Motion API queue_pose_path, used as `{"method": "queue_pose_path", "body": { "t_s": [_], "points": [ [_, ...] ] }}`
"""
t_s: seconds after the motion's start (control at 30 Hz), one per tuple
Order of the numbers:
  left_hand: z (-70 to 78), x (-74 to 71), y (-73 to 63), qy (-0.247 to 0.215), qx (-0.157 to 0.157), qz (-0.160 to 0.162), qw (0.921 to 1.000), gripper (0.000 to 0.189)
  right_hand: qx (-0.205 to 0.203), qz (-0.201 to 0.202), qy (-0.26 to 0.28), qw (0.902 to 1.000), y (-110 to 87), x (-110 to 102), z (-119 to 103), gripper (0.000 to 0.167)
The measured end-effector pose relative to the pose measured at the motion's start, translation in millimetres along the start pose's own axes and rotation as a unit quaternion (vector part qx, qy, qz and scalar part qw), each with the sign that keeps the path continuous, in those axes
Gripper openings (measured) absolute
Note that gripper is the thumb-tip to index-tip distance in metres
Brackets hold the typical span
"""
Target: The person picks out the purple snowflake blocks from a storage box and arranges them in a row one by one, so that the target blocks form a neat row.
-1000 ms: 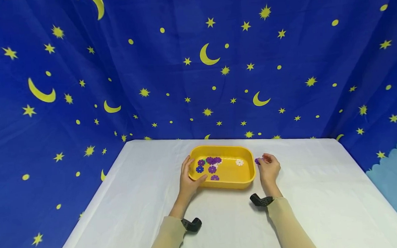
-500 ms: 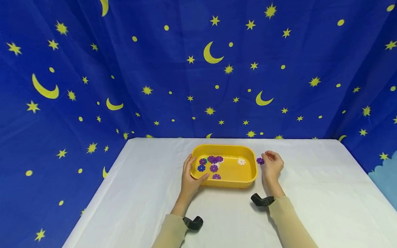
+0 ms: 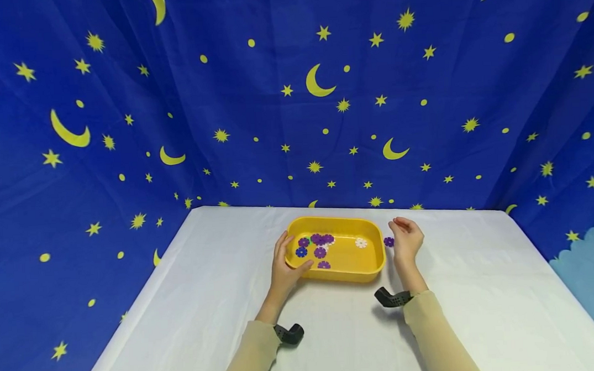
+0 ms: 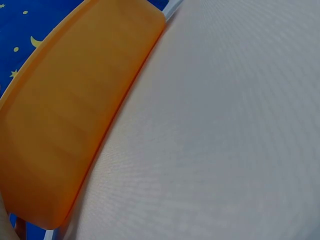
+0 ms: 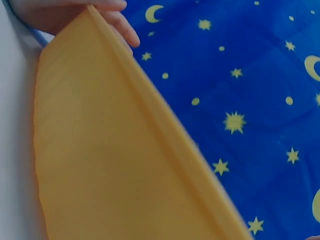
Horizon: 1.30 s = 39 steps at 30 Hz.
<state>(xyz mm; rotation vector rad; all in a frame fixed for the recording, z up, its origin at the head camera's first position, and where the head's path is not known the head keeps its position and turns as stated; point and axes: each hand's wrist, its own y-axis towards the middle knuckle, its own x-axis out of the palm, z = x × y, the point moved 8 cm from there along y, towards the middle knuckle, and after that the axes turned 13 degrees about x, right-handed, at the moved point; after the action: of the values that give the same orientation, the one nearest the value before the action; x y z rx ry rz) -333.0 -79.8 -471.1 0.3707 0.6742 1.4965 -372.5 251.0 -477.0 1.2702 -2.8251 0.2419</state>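
Note:
My left hand (image 3: 284, 272) grips the left end of a yellow plastic tub (image 3: 343, 276), thumb over the front rim and fingers around the side wall. To the tub's right a purple snowflake disc (image 3: 389, 242) lies flat on the table. Close beside that disc is my right hand (image 3: 408, 242), fingers loosely bent, holding nothing. Inside the tub, several purple discs (image 3: 320, 252) cluster at the left with a blue disc (image 3: 301, 252). A white disc (image 3: 361, 242) lies alone toward the right end. In the right wrist view the tub's wall (image 5: 110, 140) fills the foreground.
The tub stands on a white cloth-covered table (image 3: 480, 288). A blue curtain (image 3: 253, 88) with yellow moons and stars rises behind and at both sides. Each wrist wears a black camera mount, one on the left wrist (image 3: 289, 334) and another on the right (image 3: 392, 298).
My right hand has let go of the purple disc beside the tub and drawn slightly up and to the right. My left hand keeps its hold on the tub.

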Motion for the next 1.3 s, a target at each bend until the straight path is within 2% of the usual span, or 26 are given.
{"method": "queue_pose_path", "body": {
  "t_s": [0.17,0.33,0.57,0.67,0.87,0.93,1.0,1.1,1.17,1.3],
  "points": [
    [2.4,-1.2,-0.3,0.002,0.004,0.001,1.0000,0.072,0.017,-0.030,-0.014,0.9993,-10.9,11.8,-5.2,0.026],
    [0.7,-1.4,0.3,0.006,0.008,0.001,0.9999,0.071,0.000,-0.056,-0.001,0.9984,-18.2,22.8,-11.7,0.025],
    [-37.8,4.2,-3.8,0.010,-0.002,0.006,0.9999,0.076,-0.035,-0.071,0.007,0.9968,-30.8,37.0,-20.4,0.024],
    [-42.3,3.9,-4.8,0.007,-0.001,0.008,0.9999,0.077,-0.043,-0.085,0.002,0.9955,-34.0,45.2,-22.2,0.025],
    [-41.2,2.4,-4.1,0.002,0.008,0.014,0.9999,0.082,-0.045,-0.118,-0.010,0.9920,-41.6,64.0,-22.1,0.025],
    [-30.6,0.9,-2.1,0.001,0.004,0.010,0.9999,0.080,-0.044,-0.135,-0.009,0.9899,-47.1,70.6,-24.4,0.025],
    [-30.4,0.9,-1.7,0.001,0.003,0.010,0.9999,0.080,-0.047,-0.144,-0.012,0.9883,-50.7,77.1,-23.5,0.024],
    [-31.5,1.4,-1.6,-0.003,-0.002,0.010,0.9999,0.080,-0.047,-0.156,-0.028,0.9863,-53.9,85.1,-20.9,0.023],
    [-41.4,2.7,-3.0,-0.001,0.008,0.014,0.9999,0.084,-0.051,-0.153,-0.045,0.9858,-53.6,89.3,-16.8,0.021],
    [-41.5,2.3,-4.1,0.008,0.016,0.014,0.9997,0.085,-0.050,-0.155,-0.072,0.9839,-56.7,96.7,-14.5,0.024]
  ]
}}
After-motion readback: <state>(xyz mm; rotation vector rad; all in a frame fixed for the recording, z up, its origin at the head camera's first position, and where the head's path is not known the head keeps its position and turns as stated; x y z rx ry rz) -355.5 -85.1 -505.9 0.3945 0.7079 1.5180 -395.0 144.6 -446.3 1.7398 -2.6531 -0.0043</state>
